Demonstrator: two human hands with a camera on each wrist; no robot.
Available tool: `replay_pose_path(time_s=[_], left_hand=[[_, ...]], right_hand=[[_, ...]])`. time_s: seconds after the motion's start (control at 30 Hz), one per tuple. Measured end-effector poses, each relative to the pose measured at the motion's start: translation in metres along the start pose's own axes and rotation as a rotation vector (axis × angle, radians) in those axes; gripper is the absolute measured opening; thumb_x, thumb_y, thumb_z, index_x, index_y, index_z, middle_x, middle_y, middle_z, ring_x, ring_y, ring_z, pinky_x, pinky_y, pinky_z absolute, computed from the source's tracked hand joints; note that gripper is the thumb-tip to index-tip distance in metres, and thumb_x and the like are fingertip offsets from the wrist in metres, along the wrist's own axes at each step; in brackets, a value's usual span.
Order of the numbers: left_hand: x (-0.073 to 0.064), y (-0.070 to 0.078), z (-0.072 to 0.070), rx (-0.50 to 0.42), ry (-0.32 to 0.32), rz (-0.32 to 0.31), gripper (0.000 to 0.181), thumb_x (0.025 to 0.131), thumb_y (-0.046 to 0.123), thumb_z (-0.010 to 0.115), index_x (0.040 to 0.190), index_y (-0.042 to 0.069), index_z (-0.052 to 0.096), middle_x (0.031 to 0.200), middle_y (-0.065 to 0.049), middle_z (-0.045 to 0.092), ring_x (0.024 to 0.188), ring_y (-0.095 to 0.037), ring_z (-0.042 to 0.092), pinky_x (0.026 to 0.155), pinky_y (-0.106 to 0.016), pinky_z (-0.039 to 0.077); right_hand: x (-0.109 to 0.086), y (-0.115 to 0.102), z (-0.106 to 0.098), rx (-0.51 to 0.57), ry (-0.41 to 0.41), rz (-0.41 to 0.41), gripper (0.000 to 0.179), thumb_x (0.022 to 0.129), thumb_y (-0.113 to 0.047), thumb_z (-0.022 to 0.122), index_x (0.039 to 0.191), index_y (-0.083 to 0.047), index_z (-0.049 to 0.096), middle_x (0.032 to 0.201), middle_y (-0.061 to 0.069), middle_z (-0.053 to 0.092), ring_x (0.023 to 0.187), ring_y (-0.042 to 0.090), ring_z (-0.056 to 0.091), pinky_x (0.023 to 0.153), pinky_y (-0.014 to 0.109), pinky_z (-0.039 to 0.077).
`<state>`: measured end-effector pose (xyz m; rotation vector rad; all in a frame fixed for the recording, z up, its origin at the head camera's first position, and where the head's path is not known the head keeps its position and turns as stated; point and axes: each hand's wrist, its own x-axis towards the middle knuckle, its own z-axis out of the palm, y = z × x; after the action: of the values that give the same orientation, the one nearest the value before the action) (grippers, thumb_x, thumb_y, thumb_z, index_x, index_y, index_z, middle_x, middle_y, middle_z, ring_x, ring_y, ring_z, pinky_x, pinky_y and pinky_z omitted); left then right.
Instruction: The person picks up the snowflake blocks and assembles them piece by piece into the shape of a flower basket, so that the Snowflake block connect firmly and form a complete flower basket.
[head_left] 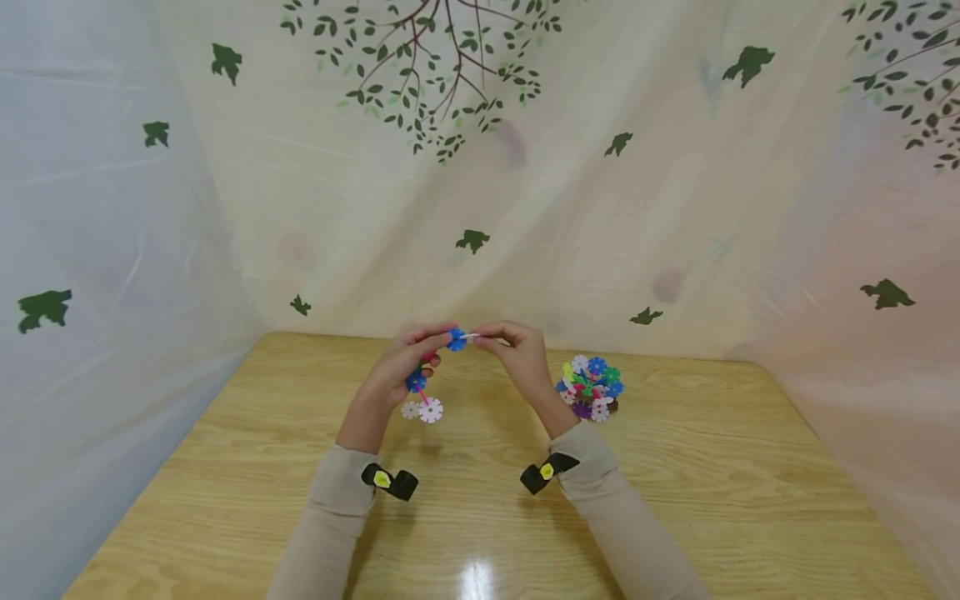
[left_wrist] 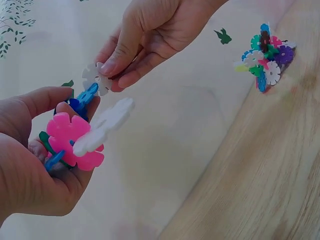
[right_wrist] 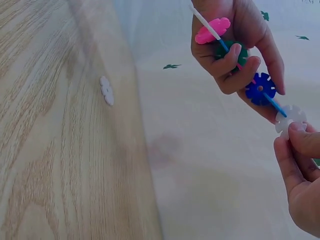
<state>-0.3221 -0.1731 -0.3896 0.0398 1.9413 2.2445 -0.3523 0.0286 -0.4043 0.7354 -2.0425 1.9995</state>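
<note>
My left hand (head_left: 401, 367) grips a chain of notched plastic snowflake discs, raised over the far part of the table. In the right wrist view a pink disc (right_wrist: 212, 31), a green disc (right_wrist: 232, 52) and a dark blue disc (right_wrist: 260, 89) show along it. A white disc (left_wrist: 107, 125) sticks out past the pink one in the left wrist view. With thumb and fingers, my right hand (head_left: 519, 352) pinches another white disc (right_wrist: 291, 120) by its edge. That disc meets a light blue disc (right_wrist: 274, 104) at the chain's end, edges overlapping.
One loose white disc (right_wrist: 106, 91) lies on the wooden table (head_left: 675, 483). Right of my right hand stands a cluster of joined discs in several colours (head_left: 588, 387). A pale curtain (head_left: 525, 275) printed with leaves hangs behind the table's far edge.
</note>
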Motion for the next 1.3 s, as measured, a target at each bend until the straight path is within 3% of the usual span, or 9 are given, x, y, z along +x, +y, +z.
replay_pose_path(time_s=[0.17,0.23,0.37,0.5,0.67,0.87,1.03,1.13,1.3], left_hand=[[-0.003,0.003,-0.006,0.012,0.041,0.002,0.040,0.102,0.025,0.065,0.139,0.010,0.062,0.090,0.009,0.060,0.064,-0.004,0.047,0.052,-0.016,0.037],[-0.004,0.004,-0.009,0.007,0.056,0.008,0.038,0.101,0.025,0.066,0.137,0.012,0.064,0.088,0.010,0.061,0.064,-0.004,0.048,0.053,-0.016,0.037],[-0.006,0.007,-0.013,-0.001,0.076,0.024,0.035,0.100,0.024,0.067,0.133,0.012,0.066,0.089,0.010,0.062,0.065,-0.004,0.049,0.054,-0.016,0.037],[-0.006,0.008,-0.015,-0.013,0.081,0.032,0.034,0.100,0.023,0.067,0.133,0.011,0.066,0.090,0.009,0.062,0.065,-0.005,0.049,0.054,-0.016,0.038],[-0.005,0.008,-0.015,-0.031,0.074,0.039,0.034,0.100,0.024,0.067,0.132,0.012,0.066,0.090,0.008,0.061,0.065,-0.005,0.049,0.053,-0.016,0.038],[-0.006,0.009,-0.015,-0.023,0.063,0.047,0.041,0.101,0.026,0.066,0.137,0.009,0.062,0.091,0.007,0.060,0.065,-0.005,0.049,0.053,-0.016,0.038],[-0.008,0.008,-0.015,0.001,0.047,0.050,0.044,0.102,0.027,0.064,0.142,0.007,0.058,0.088,0.008,0.059,0.065,-0.005,0.048,0.053,-0.017,0.038],[-0.009,0.008,-0.015,0.005,0.038,0.050,0.042,0.102,0.027,0.064,0.140,0.009,0.060,0.087,0.009,0.058,0.065,-0.005,0.048,0.053,-0.017,0.038],[-0.011,0.007,-0.016,0.012,0.036,0.042,0.042,0.102,0.027,0.064,0.139,0.009,0.060,0.088,0.009,0.060,0.063,-0.005,0.048,0.053,-0.017,0.037]], right_hand=[[0.003,0.007,0.005,-0.012,-0.089,0.100,0.028,0.092,0.004,0.070,0.119,0.012,0.068,0.114,0.032,0.070,0.096,0.014,0.072,0.086,0.027,0.061],[0.004,0.013,0.009,-0.056,-0.185,0.168,0.032,0.094,0.003,0.069,0.124,0.012,0.065,0.118,0.032,0.068,0.100,0.021,0.072,0.088,0.031,0.061],[0.003,0.029,0.021,-0.222,-0.469,0.278,0.035,0.096,-0.003,0.068,0.128,0.009,0.064,0.121,0.030,0.068,0.108,0.032,0.070,0.089,0.038,0.061],[0.002,0.043,0.037,-0.390,-0.694,0.276,0.039,0.094,-0.007,0.071,0.131,0.004,0.064,0.118,0.022,0.072,0.104,0.024,0.069,0.084,0.029,0.058],[-0.001,0.050,0.058,-0.461,-0.815,0.199,0.039,0.087,-0.004,0.077,0.123,0.004,0.067,0.086,0.011,0.071,0.072,0.008,0.060,0.064,0.016,0.049],[-0.005,0.052,0.068,-0.498,-0.813,0.149,0.019,0.080,0.000,0.079,0.095,0.002,0.067,0.074,-0.002,0.055,0.067,0.003,0.047,0.059,0.014,0.040],[-0.008,0.054,0.059,-0.564,-0.786,0.185,0.025,0.079,-0.006,0.085,0.095,-0.002,0.066,0.083,0.002,0.058,0.076,0.009,0.051,0.066,0.019,0.045],[-0.011,0.054,0.048,-0.543,-0.758,0.231,0.025,0.080,-0.005,0.085,0.097,-0.004,0.066,0.092,0.005,0.063,0.083,0.011,0.054,0.072,0.022,0.048],[-0.014,0.054,0.025,-0.473,-0.665,0.257,0.020,0.082,0.004,0.078,0.101,0.000,0.072,0.091,0.012,0.071,0.077,0.009,0.059,0.066,0.021,0.051]])
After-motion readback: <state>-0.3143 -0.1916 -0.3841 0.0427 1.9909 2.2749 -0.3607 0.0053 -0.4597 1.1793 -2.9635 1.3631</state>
